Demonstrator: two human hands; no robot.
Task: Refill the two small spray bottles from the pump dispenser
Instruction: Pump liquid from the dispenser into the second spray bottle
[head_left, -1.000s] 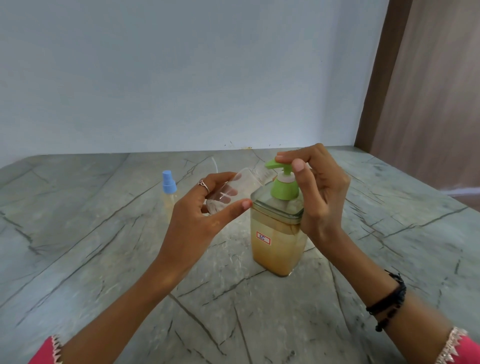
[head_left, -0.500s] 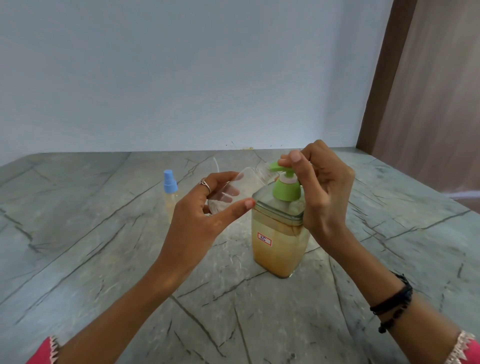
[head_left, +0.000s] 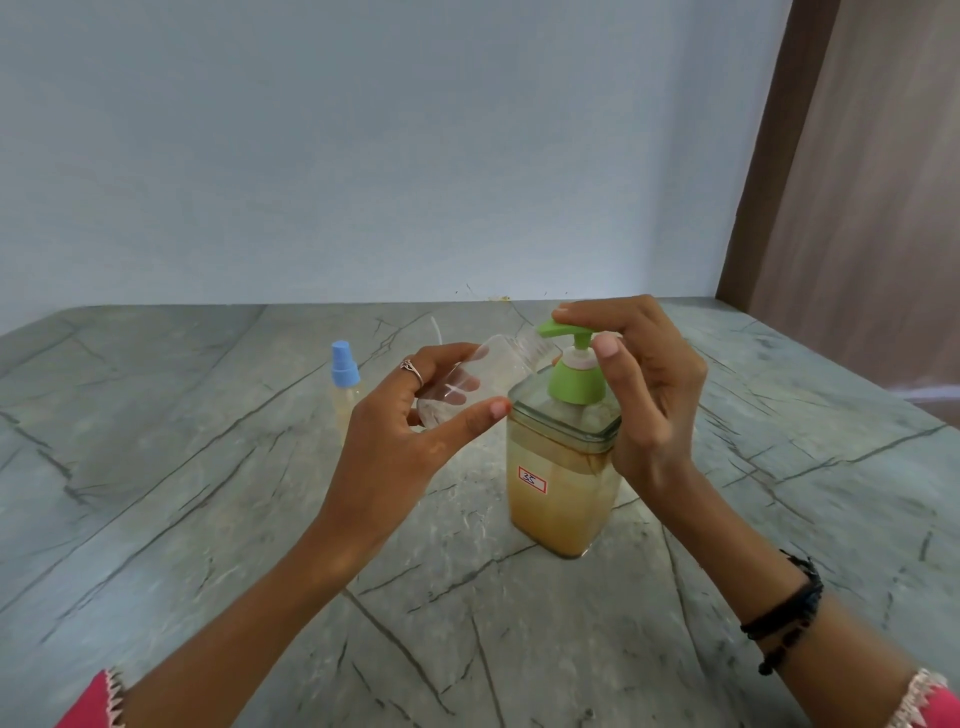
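So you're mid-fill on the first one: your left hand (head_left: 410, 441) has its fingers and thumb curled round the uncapped clear spray bottle (head_left: 475, 382), tipped on its side with the open neck pointing toward 2 o'clock, right up under the spout of the green pump head (head_left: 563, 332). Your right hand (head_left: 644, 395) is draped over the pump dispenser (head_left: 563, 483), forefinger lying along the top of the pump head and thumb alongside the collar, the rest of the fingers loosely curved down the far side of the jar.

Tips for this bit, just my take: keep the neck touching or just beneath the spout tip so nothing dribbles down the jar's shoulder. I'd tilt the bottle a bit more upright too, since lying that flat it'll probably spill back out once it gets some liquid in. Press slowly and fully, and let the head rise all the way between strokes. The amber liquid looks thickish, so don't rush it.

The other spray bottle (head_left: 344, 384), blue cap on, stands on the stone counter (head_left: 156, 467) at about 9 o'clock from the dispenser, well apart.
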